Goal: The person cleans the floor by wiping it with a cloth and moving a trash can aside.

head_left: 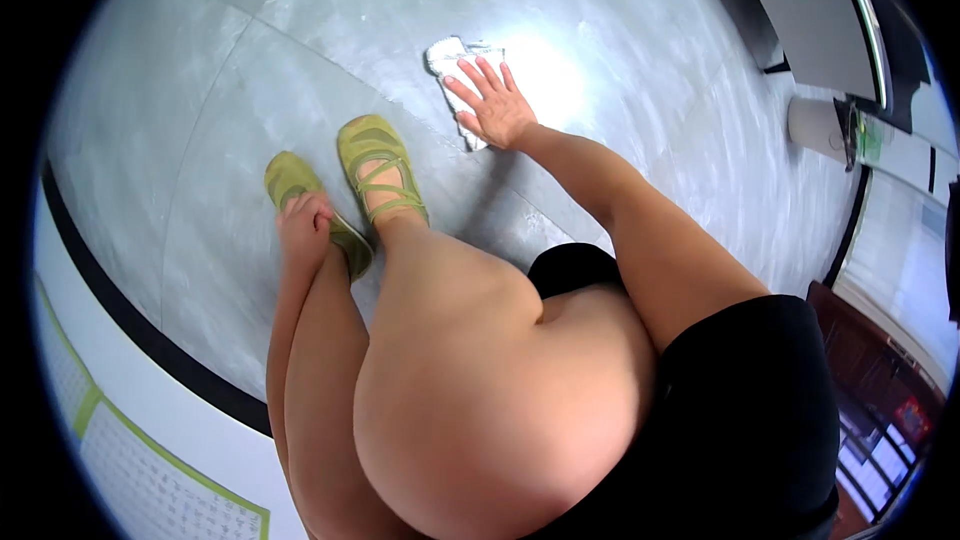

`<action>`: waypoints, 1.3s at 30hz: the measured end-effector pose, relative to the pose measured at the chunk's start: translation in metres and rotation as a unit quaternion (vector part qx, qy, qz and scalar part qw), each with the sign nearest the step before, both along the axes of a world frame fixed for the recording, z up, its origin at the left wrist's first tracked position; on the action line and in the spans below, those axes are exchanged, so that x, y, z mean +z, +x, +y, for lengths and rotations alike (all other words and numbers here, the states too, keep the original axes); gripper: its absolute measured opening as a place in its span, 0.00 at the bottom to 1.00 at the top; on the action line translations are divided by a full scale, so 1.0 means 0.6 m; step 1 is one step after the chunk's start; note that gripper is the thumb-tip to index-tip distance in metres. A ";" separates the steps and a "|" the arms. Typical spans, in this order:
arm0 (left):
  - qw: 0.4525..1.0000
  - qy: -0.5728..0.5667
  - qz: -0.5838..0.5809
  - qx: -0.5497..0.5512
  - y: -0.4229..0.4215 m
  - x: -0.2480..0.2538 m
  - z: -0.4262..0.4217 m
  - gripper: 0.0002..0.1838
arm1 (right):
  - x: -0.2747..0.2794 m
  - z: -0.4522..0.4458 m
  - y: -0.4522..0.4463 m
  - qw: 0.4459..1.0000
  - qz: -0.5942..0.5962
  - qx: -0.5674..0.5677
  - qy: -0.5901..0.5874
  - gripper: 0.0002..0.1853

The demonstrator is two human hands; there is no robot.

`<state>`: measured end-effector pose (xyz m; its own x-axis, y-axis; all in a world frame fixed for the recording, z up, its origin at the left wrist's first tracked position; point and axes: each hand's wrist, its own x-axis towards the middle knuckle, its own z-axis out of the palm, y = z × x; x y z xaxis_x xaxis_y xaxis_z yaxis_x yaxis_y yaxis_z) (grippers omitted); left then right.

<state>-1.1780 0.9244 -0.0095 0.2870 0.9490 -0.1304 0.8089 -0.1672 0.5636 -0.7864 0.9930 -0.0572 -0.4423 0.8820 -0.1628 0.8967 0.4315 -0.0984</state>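
Observation:
A white cloth point(455, 60) lies rumpled on the grey floor, its far edge folded over. Flat on top of it rests my right hand point(492, 110), fingers spread apart and palm down, covering the cloth's near right part. My left hand point(305, 222) is at my left ankle, its fingers curled in and touching the top of the green left shoe point(292, 174). Nothing shows in those curled fingers. Beside it stands the other green shoe point(372, 145), with crossed straps over the foot. Both my knees are bent in a low squat.
Glossy grey floor point(230, 90) with thin joint lines surrounds the cloth. A wall with a black skirting strip point(150, 340) runs along the left. At the right are a grey cabinet point(810, 10) and a pale bin point(818, 125). Green-edged sheets point(165, 480) hang lower left.

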 end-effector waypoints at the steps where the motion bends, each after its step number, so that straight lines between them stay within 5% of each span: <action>1: 1.000 -0.007 -0.008 -0.002 -0.002 -0.007 0.001 0.06 | 0.002 -0.017 0.003 1.000 0.003 -0.019 -0.012 0.32; 7: 0.998 -0.005 -0.057 0.009 0.005 -0.020 0.008 0.06 | 0.036 -0.276 0.200 0.990 -0.020 0.049 -0.129 0.35; 8: 0.998 -0.020 -0.059 0.021 0.013 -0.018 0.008 0.06 | 0.053 -0.343 0.265 0.965 -0.092 0.040 -0.242 0.35; 10: 0.996 -0.048 -0.055 0.043 0.022 -0.002 0.010 0.07 | 0.047 -0.364 0.286 0.969 -0.081 0.020 -0.230 0.34; 21: 0.984 -0.049 0.153 0.080 0.082 -0.022 0.039 0.05 | -0.025 0.046 0.088 0.977 0.063 -0.197 0.043 0.33; 24: 0.988 -0.026 0.136 0.074 0.073 -0.022 0.030 0.05 | -0.025 0.073 0.017 0.979 0.042 -0.191 0.050 0.33; 27: 0.991 -0.018 0.102 0.080 0.068 -0.021 0.028 0.05 | -0.008 0.011 0.038 0.994 0.080 -0.068 0.017 0.34; 35: 0.992 -0.017 0.089 0.090 0.075 -0.007 0.026 0.05 | -0.015 -0.344 0.243 0.943 0.049 -0.330 0.014 0.36; 39: 0.991 -0.028 0.077 0.102 0.072 -0.009 0.027 0.05 | -0.031 -0.303 0.252 0.876 0.038 -0.475 0.077 0.35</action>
<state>-1.1349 0.9403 -0.0146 0.0635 0.9754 -0.2111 0.8996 0.0356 0.4353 -0.6355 0.8110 -0.0756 0.4987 0.8667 -0.0119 0.8515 -0.4924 -0.1804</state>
